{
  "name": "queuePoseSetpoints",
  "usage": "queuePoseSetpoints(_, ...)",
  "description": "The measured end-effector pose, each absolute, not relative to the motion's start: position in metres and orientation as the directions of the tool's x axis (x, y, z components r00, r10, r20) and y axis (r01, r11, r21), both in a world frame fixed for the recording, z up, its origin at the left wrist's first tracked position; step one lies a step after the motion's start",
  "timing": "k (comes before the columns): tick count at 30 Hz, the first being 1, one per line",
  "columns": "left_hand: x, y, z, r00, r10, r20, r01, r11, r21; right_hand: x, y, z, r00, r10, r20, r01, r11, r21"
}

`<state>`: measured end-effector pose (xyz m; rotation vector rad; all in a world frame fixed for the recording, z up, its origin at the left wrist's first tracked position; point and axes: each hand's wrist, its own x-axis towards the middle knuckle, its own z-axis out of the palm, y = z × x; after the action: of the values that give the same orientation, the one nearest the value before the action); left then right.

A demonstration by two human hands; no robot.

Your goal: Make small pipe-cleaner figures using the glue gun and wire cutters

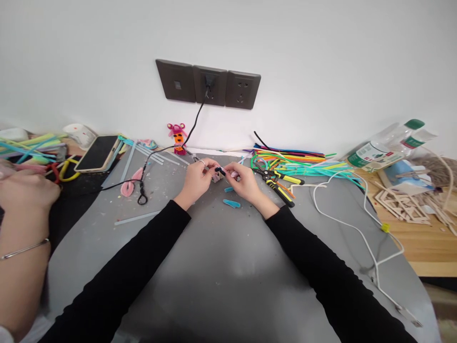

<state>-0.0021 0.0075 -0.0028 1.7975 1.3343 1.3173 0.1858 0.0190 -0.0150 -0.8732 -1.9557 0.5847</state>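
Note:
My left hand [198,178] and my right hand [243,181] meet over the middle of a grey mat [221,267], both in black sleeves. Their fingers pinch a small craft piece [219,172], dark and pinkish, held between the two hands. I cannot make out its shape. A ring shows on a left finger. Two blue felt-like bits [231,203] lie on the mat just below the hands. Yellow-and-black pliers [280,183] rest right of my right hand.
A heap of coloured pipe cleaners [296,159] lies at the back right. A phone [97,153], a pink-orange figurine [178,137], a black cable to the wall sockets [209,85], a white cable [357,228], plastic bottles [387,145] and wooden frames [403,202] surround the mat. Another person's arm [21,224] is at the left.

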Motion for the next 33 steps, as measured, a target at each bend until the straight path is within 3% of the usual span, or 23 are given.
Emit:
queuePoseSetpoints(8, -0.0079, 0.0105, -0.0014, 0.056, 0.946, 0.318, 0.079, -0.322, 0.943, 0.1896, 0.0237, -0.0156, -0.256, 0.795, 0.55, 0.364, 0.606, -0.707)
queuePoseSetpoints(15, -0.0046, 0.0065, 0.0008, 0.06, 0.93, 0.363, 0.176, -0.368, 0.913, 0.189, 0.0218, -0.0146, -0.26, 0.8, 0.541, 0.352, 0.6, -0.718)
queuePoseSetpoints(23, -0.006, 0.0097, -0.0013, 0.036, 0.936, 0.351, 0.128, -0.353, 0.927, 0.1906, 0.0215, -0.0155, -0.289, 0.802, 0.523, 0.349, 0.597, -0.722)
queuePoseSetpoints(33, -0.0031, 0.0048, 0.0008, 0.04, 0.904, 0.426, 0.34, -0.413, 0.845, 0.1914, 0.0211, -0.0156, -0.371, 0.728, 0.576, 0.368, 0.685, -0.629)
